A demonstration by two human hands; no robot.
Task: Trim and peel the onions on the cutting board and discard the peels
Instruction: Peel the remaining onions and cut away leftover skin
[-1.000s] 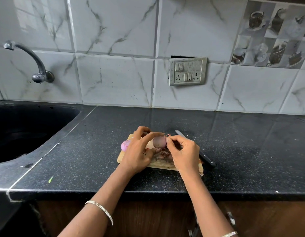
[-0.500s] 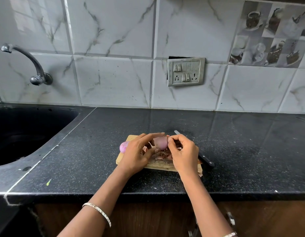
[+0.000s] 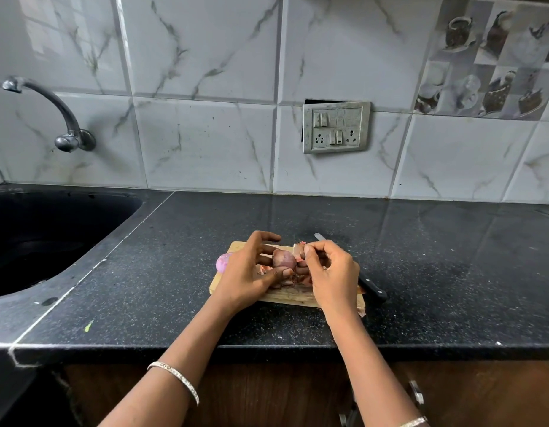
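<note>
A small wooden cutting board [image 3: 285, 298] lies on the black counter. Over it my left hand [image 3: 247, 272] grips a purple onion [image 3: 284, 259] from the left, thumb beneath and fingers behind. My right hand [image 3: 331, 274] pinches a pale strip of peel [image 3: 297, 249] at the onion's upper right. A peeled pink onion [image 3: 222, 262] rests at the board's left edge, partly hidden by my left hand. Loose peels [image 3: 293, 280] lie on the board under my hands.
A black-handled knife [image 3: 371, 289] lies along the board's right side, its blade tip pointing to the back. A dark sink [image 3: 51, 238] with a wall tap [image 3: 63, 118] lies on the left. A switch plate [image 3: 336, 127] sits on the tiled wall.
My right hand has pulled a strip of peel up and away from the onion. My left index finger has lifted off the onion's top. The onion sits lower between my hands.
</note>
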